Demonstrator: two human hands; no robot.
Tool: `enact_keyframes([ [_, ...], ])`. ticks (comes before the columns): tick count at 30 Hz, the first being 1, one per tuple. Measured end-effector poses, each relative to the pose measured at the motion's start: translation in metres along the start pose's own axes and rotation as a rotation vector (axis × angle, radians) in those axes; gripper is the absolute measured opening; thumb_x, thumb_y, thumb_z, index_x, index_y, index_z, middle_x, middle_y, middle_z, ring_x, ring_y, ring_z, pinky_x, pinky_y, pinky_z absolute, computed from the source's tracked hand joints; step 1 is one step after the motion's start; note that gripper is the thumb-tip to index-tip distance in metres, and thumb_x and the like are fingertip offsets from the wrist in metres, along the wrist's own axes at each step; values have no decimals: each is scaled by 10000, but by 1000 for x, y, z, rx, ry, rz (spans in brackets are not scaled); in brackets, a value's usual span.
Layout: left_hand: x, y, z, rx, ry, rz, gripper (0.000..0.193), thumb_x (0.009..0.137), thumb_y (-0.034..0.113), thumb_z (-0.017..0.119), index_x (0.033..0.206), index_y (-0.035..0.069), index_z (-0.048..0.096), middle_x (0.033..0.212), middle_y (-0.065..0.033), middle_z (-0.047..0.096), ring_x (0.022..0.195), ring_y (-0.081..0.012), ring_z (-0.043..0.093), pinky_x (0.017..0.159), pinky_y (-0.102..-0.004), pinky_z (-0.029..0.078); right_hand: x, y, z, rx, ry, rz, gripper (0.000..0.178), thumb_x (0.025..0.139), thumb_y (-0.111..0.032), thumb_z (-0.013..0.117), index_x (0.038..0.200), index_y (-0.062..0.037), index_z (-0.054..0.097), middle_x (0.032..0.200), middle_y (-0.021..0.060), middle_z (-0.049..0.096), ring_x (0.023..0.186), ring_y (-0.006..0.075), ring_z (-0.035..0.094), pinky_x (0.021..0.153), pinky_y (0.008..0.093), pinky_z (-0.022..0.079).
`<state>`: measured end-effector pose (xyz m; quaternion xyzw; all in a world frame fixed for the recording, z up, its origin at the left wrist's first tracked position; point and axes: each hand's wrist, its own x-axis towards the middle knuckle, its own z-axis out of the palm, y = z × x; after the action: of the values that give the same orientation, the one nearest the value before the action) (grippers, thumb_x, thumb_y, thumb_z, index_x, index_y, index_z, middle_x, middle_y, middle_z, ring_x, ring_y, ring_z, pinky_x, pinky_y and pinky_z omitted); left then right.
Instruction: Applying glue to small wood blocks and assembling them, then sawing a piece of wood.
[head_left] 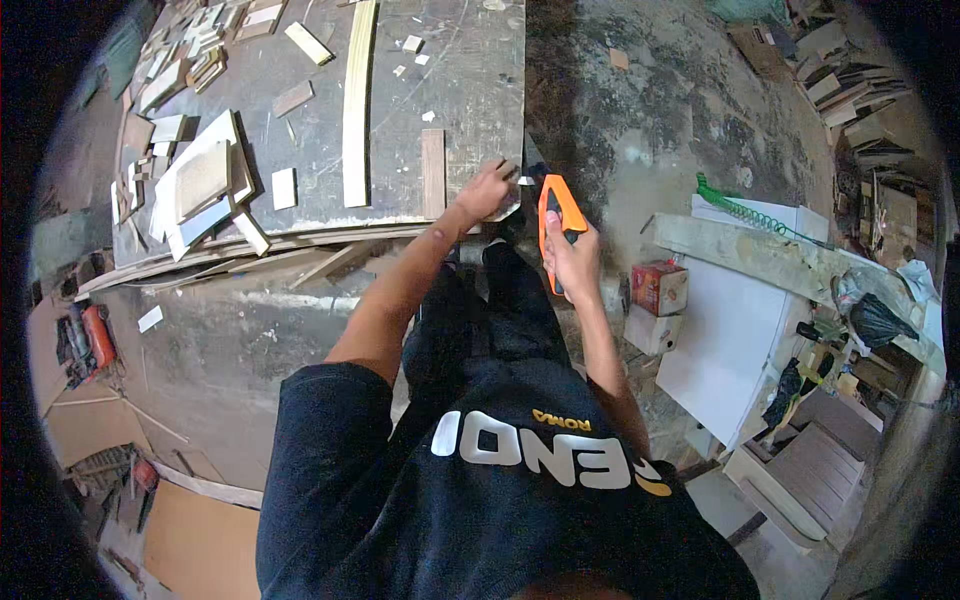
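Orange plastic, by its look, makes up the long looped handle of the black-inlaid handsaw [550, 188], seen in the head view toward 1 o'clock, beyond the table's edge. It is probably light and stiff, with a thin blade that could flex or snag; the inlaid grip is the safe hold — fingers well clear of the blade end.

The right hand [572, 256] is wrapped firmly around that grip. At the saw's 10 o'clock, the left hand [487, 190] rests at the corner of the dark, scuffed worktable [400, 105], fingers curled; a small whitish piece [525, 181] sits at its fingertips, though I cannot tell whether it is pinched.

Close by the left hand, at its 9 o'clock, lies a short brown wooden strip [433, 172], crowding that wrist. Further out come 1 long pale-yellow wooden strip [357, 110] and a loose heap of flat board offcuts [207, 180]. At the saw's 4 o'clock stands a red cardboard box [658, 287]; at 7 o'clock, black-clad legs [515, 290] limit elbow room.
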<state>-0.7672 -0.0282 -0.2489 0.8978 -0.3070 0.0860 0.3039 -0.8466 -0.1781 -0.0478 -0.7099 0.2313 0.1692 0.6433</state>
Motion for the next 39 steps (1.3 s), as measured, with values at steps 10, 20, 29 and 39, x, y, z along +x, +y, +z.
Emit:
enact_keyframes([
  [10, 7, 5, 1, 14, -85, -58, 283, 794, 94, 588, 1046, -12, 660, 1131, -136, 553, 1076, -334, 525, 930, -406, 479, -13, -28, 3, -10, -27, 26, 211, 970, -255, 624, 894, -80, 534, 582, -42, 473, 402, 59, 412, 360, 234, 331],
  [20, 3, 7, 4, -32, -36, -111, 288, 775, 104, 611, 1038, 3, 669, 1171, -132, 553, 1120, -346, 519, 931, -415, 489, -24, -32, 8, -71, 5, 28, 243, 977, -262, 627, 861, -90, 499, 580, -56, 414, 419, 42, 357, 380, 235, 284],
  [29, 6, 9, 0, 70, -89, -62, 231, 821, 93, 592, 1017, -10, 655, 1130, -143, 558, 1090, -339, 535, 921, -423, 492, -29, -22, -2, -61, -3, 10, 254, 956, -271, 649, 872, -49, 559, 580, -29, 492, 428, 71, 439, 399, 265, 344],
  [39, 10, 18, -2, 30, 10, -72, 330, 753, 40, 582, 1068, -12, 664, 1125, -133, 577, 1109, -315, 531, 923, -399, 489, -29, -18, -6, -21, 24, 52, 251, 966, -272, 634, 867, -60, 542, 570, -38, 474, 412, 64, 429, 383, 251, 339],
])
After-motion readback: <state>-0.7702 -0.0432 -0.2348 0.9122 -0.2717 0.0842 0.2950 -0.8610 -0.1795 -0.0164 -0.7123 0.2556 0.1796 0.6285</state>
